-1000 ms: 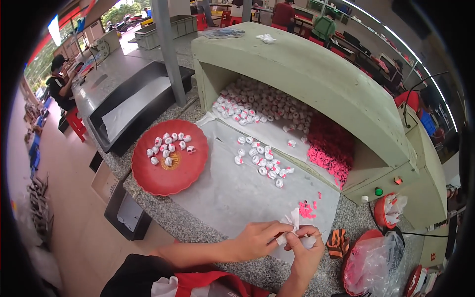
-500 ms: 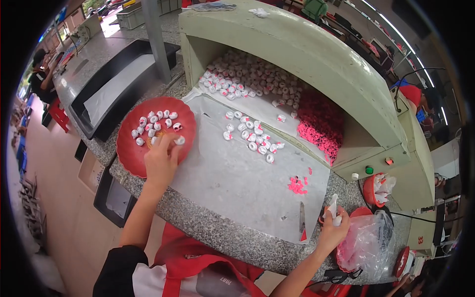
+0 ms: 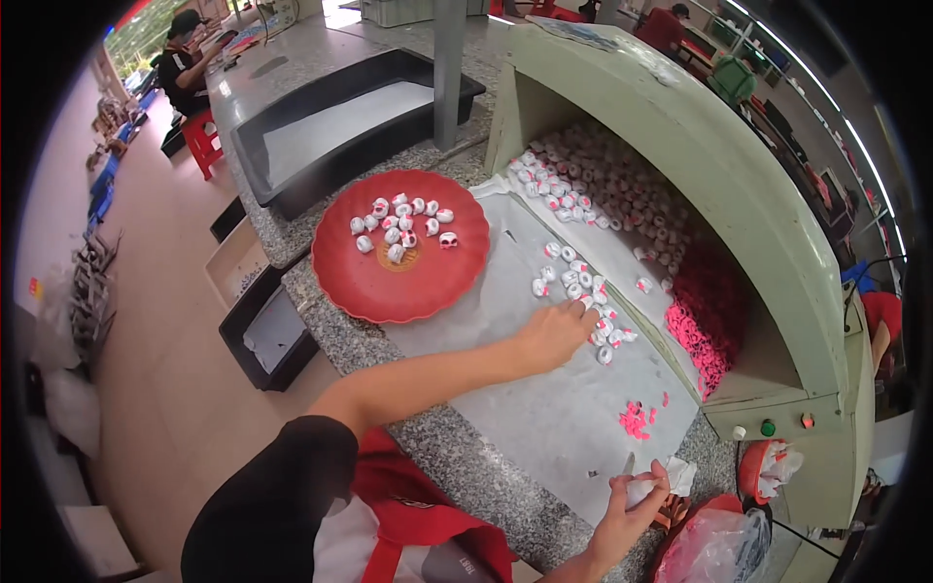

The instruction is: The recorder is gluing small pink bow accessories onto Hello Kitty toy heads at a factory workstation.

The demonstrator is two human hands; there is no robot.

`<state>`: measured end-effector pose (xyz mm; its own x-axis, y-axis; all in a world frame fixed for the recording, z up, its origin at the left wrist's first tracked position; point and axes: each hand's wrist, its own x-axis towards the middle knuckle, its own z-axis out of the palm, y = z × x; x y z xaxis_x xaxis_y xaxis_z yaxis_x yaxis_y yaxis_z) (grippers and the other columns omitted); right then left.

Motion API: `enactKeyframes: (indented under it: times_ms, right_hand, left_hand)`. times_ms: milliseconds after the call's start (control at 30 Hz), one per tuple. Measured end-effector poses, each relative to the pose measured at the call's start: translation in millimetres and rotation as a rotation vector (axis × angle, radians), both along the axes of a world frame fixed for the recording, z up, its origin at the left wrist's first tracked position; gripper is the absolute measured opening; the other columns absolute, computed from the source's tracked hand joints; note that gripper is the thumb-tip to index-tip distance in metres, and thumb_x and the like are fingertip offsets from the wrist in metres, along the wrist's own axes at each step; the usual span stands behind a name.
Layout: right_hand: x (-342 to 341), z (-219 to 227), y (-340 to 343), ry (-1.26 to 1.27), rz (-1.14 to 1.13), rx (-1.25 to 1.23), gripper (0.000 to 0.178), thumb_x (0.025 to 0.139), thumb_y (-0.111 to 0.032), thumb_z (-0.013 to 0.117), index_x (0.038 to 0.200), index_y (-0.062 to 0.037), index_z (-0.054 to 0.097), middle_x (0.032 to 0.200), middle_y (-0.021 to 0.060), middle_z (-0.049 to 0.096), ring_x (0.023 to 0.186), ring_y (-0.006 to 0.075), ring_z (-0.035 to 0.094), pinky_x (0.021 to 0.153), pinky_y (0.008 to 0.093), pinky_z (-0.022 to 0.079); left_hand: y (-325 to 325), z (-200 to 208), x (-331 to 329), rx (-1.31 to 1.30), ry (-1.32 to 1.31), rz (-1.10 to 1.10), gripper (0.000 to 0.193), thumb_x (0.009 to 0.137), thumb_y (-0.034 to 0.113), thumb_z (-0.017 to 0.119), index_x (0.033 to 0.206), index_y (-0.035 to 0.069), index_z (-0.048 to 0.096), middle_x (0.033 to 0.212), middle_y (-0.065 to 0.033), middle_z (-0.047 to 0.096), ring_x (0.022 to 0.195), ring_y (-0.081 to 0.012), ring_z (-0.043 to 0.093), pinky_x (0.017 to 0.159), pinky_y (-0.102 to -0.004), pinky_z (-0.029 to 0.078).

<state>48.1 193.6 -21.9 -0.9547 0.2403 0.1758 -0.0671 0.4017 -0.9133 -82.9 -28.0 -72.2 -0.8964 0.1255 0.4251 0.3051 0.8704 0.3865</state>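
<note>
My left hand (image 3: 556, 336) reaches across a white sheet (image 3: 544, 408). Its curled fingertips are down among a loose group of small, round white pieces with pink marks (image 3: 571, 279); what they pinch is hidden. At the sheet's near right corner, my right hand (image 3: 627, 505) is closed on a crumpled white cloth (image 3: 680, 476). A narrow metal blade (image 3: 630, 464) shows beside its fingers. Small pink bits (image 3: 635, 420) lie in a heap just beyond that hand. On the left, a red scalloped tray (image 3: 360, 287) carries several more of the white pieces.
A pale green arched housing (image 3: 680, 107) stands behind the sheet, with heaps of white pieces and pink bits (image 3: 700, 330) inside. A black bin (image 3: 340, 160) sits at the back left beside a metal post (image 3: 449, 78). Plastic bags (image 3: 714, 544) and a red basket (image 3: 753, 471) are at right.
My left hand has left the red tray, where it held a white piece, and moved right to the loose group. My right hand keeps the white cloth. The whole view has swung left.
</note>
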Motion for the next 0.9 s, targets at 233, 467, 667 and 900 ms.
enactKeyframes:
  times_ms: [233,467,667,900]
  right_hand:
    - [4.9,36.1,-32.5,-0.031,-0.007,-0.490,0.033,0.072,-0.002,0.056,0.104,0.0021,0.045,0.085,0.0091,0.050,0.073,0.0151,0.051,0.065,0.0258,0.044]
    - [24.2,50.7,-46.8,0.305,-0.065,-0.155,0.028,0.069,-0.016,0.057,0.088,0.0030,0.051,0.083,0.0094,0.052,0.072,0.0146,0.051,0.066,0.0246,0.042]
    - [22.3,45.4,-44.4,0.526,0.062,0.076,0.028,0.063,-0.009,0.063,0.088,0.0013,0.056,0.072,0.0118,0.059,0.054,0.0183,0.057,0.051,0.0257,0.046]
    - [17.0,43.1,-43.9,0.504,0.046,0.056,0.026,0.065,-0.009,0.063,0.088,0.0016,0.057,0.068,0.0110,0.059,0.050,0.0193,0.056,0.047,0.0255,0.045]
  left_hand:
    - [1.8,85.0,92.2,1.451,-0.707,-0.307,0.032,0.075,-0.006,0.060,0.105,-0.001,0.051,0.097,-0.0044,0.053,0.084,-0.0140,0.058,0.074,-0.0268,0.050]
    - [25.7,85.6,103.5,1.367,-0.426,-0.419,0.038,0.074,-0.012,0.056,0.112,-0.005,0.049,0.103,-0.0113,0.049,0.095,-0.0199,0.055,0.081,-0.0310,0.050]
    - [30.4,85.5,106.9,1.269,-0.347,-0.375,0.037,0.073,-0.013,0.057,0.109,-0.006,0.048,0.102,-0.0108,0.047,0.096,-0.0202,0.055,0.080,-0.0294,0.051]
    - [31.0,83.9,105.6,1.266,-0.353,-0.366,0.033,0.073,-0.012,0.057,0.104,-0.005,0.049,0.102,-0.0113,0.047,0.095,-0.0197,0.055,0.079,-0.0298,0.051]
